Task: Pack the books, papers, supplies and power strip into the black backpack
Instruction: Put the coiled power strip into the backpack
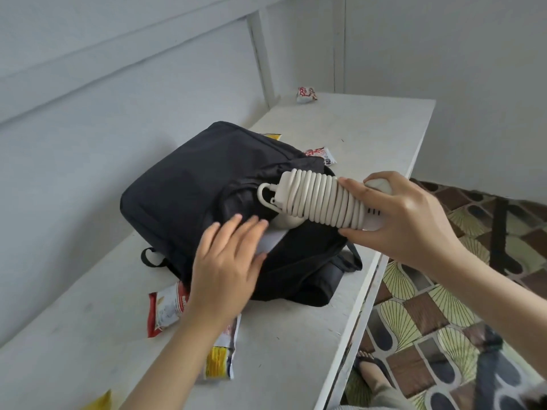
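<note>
The black backpack (189, 187) lies flat on the white table (349, 134) with its opening facing right. My right hand (405, 220) grips the white power strip (319, 199), its cord coiled around the body, and holds its far end at the bag's mouth. My left hand (228, 261) rests with straight fingers on the edge of the opening, over a white sheet of paper (270, 242) that sticks out of the bag. What is inside the bag is hidden.
Several snack packets lie around the bag: a red one (165, 309) and a yellow one (220, 359) near me, one (321, 155) behind the bag, another (306, 94) at the far end. The table edge (373, 279) runs on the right above a patterned floor.
</note>
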